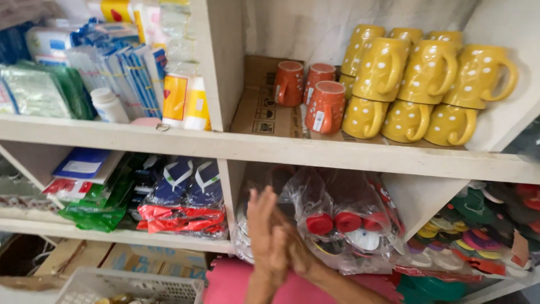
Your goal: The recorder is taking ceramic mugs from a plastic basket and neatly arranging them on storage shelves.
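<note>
Head view. Both hands are seen low in the middle of the frame, raised in front of the lower shelf. The left hand [264, 236] is held upright with fingers extended and open, nothing gripped. The right hand [298, 247] is pressed against the left one, palm to palm; it is blurred, and whether its fingers are open or curled cannot be told. No object is seen between them.

Just behind and to the right of the hands, a clear plastic bag [343, 219] of round red and white lids is lodged in the middle compartment of the lower shelf. The bag is near the right hand; contact cannot be confirmed.

In the compartment left of it, blue and red packets [185, 197] are stacked, with green packets [93, 211] beside them. On the upper shelf [337, 155], yellow mugs with white dots [419, 90] are piled in two tiers, and three orange mugs [312, 90] are stood on flattened cardboard to their left. A white basket [129, 287] is noted at the bottom left, and a pink surface [230, 284] below the hands.
</note>
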